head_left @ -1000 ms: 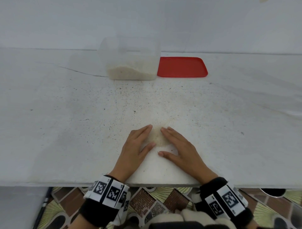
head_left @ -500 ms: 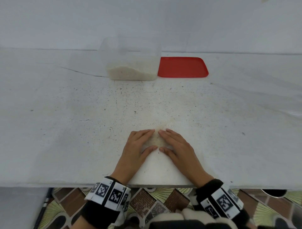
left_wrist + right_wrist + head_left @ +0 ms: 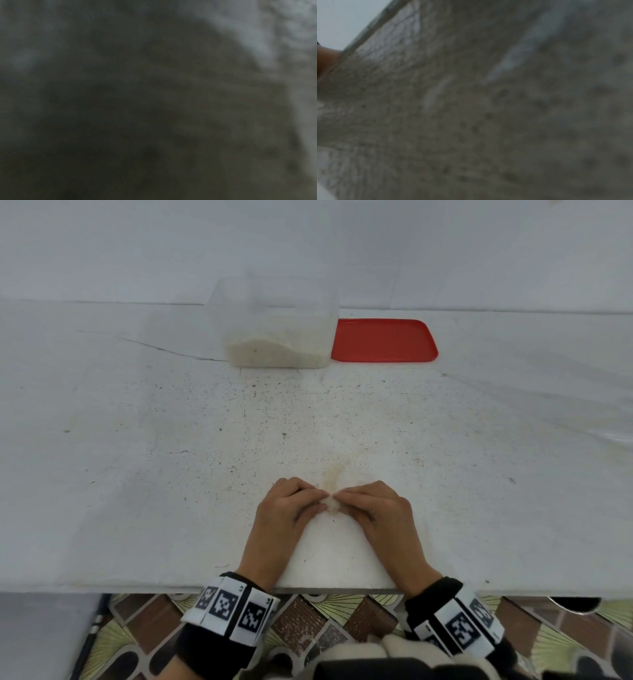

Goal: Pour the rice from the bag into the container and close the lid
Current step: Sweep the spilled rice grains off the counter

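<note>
Because spilled rice (image 3: 331, 503) lies on the desk (image 3: 137, 474), left hand (image 3: 286, 513) and right hand (image 3: 376, 513) curl around it, apparently gathering it for the container (image 3: 274, 302); lid (image 3: 383, 340) waits beside.

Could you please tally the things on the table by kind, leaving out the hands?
Clear container, partly filled with rice: 1
Red lid, flat beside the container: 1
Small heap of loose rice between the two hands: 1
Total: 3
</note>
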`<state>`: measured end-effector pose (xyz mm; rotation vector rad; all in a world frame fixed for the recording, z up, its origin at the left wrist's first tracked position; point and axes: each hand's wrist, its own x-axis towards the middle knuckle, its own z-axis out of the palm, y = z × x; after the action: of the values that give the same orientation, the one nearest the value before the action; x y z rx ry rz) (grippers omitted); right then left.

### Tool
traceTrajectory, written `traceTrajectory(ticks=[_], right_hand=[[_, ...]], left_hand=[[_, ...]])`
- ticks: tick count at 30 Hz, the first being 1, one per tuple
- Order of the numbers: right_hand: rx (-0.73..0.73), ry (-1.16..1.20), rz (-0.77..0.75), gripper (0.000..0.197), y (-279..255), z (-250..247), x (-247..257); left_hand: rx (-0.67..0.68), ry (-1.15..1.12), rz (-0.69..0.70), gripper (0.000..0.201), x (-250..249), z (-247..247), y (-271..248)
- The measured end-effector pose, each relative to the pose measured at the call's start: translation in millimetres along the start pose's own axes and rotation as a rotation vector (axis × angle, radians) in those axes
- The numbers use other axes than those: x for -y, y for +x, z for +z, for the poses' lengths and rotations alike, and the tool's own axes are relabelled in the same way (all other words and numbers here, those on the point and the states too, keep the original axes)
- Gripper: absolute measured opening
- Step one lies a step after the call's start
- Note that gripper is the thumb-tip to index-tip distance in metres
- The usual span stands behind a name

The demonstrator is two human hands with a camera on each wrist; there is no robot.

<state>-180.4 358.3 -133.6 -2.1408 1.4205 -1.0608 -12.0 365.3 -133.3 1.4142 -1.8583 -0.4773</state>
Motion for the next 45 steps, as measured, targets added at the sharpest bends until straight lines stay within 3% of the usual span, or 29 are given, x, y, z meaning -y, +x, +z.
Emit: traceTrajectory(ticks=[12,21,27,31,45], right_hand=[[0.031,-0.064,-0.007,0.019,-1,-13,6],[0.184,-0.008,0.173,0.017,17,-43,16],[0.246,-0.085,-0.013,0.02,26,-77,34],[0.247,-0.137,-0.094,0.019,48,-89,39],[0.407,0.048,0.058,0.015,140,-69,34]], left_hand=[[-0.034,-0.05,-0.035,0.013,-4,-3,3],[-0.01,-0.187,-0.118,0.014,-16,-20,8],[0.139,-0.155,-0.12,0.011,-34,-46,14],[0.169,-0.066,-0.066,0.01,-43,-63,27],[0.213,0.01,-0.156,0.008,-26,-89,116]])
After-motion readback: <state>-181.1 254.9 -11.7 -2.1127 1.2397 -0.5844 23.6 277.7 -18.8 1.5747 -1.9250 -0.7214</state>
